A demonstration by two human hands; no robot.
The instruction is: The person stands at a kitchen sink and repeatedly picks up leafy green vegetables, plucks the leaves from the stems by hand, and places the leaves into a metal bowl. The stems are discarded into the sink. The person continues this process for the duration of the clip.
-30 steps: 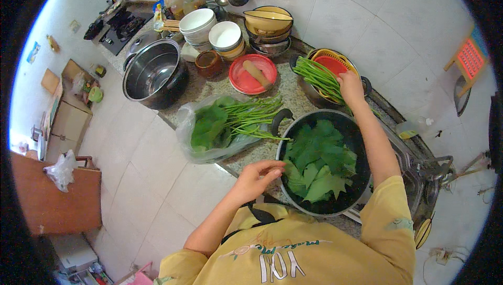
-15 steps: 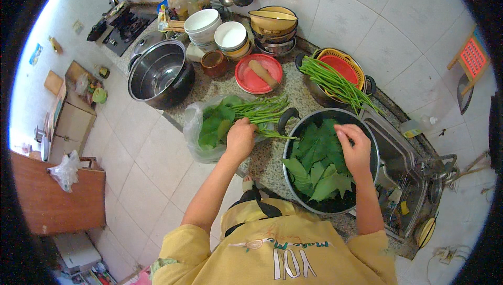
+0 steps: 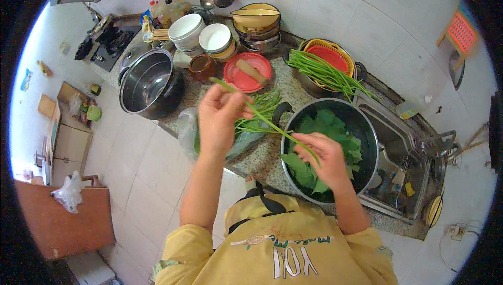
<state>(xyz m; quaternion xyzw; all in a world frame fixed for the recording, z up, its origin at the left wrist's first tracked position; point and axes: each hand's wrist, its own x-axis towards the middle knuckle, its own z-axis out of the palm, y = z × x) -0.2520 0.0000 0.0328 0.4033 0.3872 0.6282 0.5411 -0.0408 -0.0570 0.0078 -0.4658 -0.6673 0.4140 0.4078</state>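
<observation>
Above the table [image 3: 264, 168]: left hand [image 3: 222, 112] and right hand [image 3: 326, 158] pinch one stem [image 3: 265, 119]
Stem step: likely peeling or snapping
Next grip: probably needs steady tension

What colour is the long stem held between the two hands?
The stem is bright green, showing best in the head view.

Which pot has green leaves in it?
The black pot under the right hand, beside the sink: leaves lie inside. The left pot shows none; the rear pot carries stems.
</observation>
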